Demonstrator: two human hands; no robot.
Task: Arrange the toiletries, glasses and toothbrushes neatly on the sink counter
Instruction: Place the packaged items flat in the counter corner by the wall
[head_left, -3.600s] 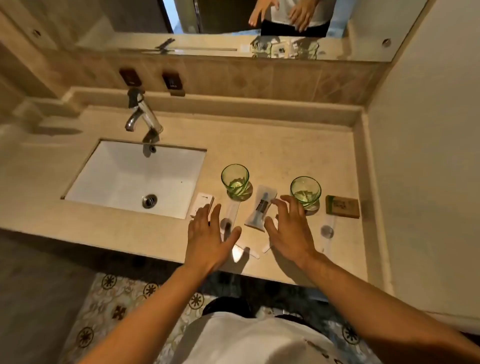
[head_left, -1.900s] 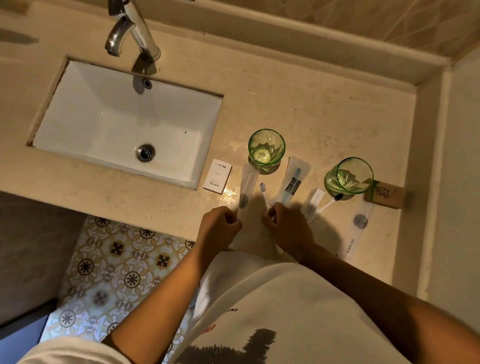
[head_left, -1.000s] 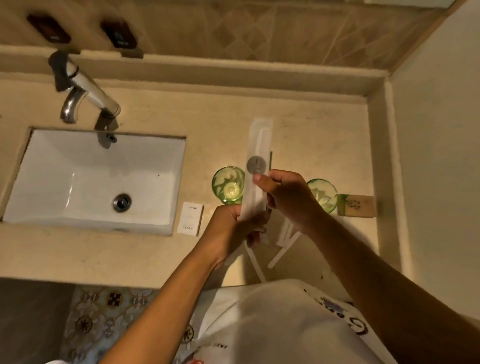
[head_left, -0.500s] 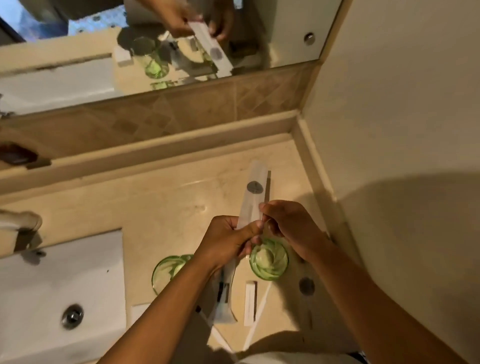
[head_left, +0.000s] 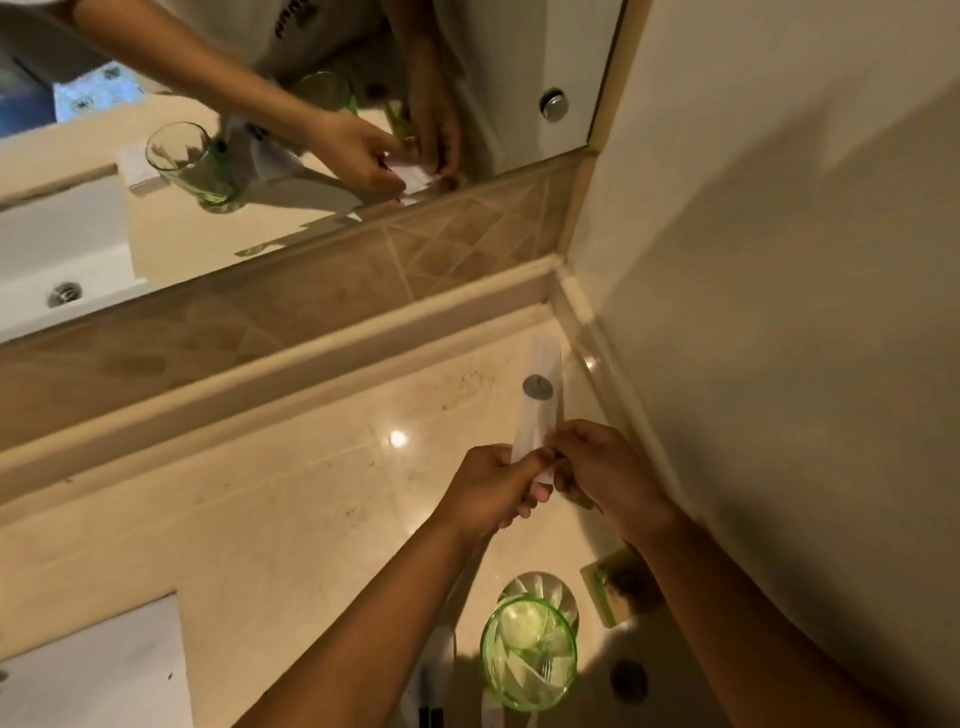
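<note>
Clearly both hands are busy with one thing: the left hand (head_left: 496, 486) and the right hand (head_left: 602, 478) each pinch the near end of a long white sachet (head_left: 537, 402), fingers curled on it, thumbs close together. The sachet rises away from the hands toward the back corner of the counter (head_left: 291, 499), held above it, a grey round mark partway up.

It looks feather-light and limp, a thin wrapper that would crease or flop if held by one end alone; a gentle pinch at both sides of the near end, as here, seems the best hold. Behind the hands, toward the person, stands a green glass (head_left: 529, 652), fragile and likely slippery, with a small brown box (head_left: 610, 584) just beside it under the right wrist.

Compared with half a second ago, the hands and sachet have shifted farther toward the corner, leaving the glass behind them, and the second glass has dropped out of direct view.
</note>
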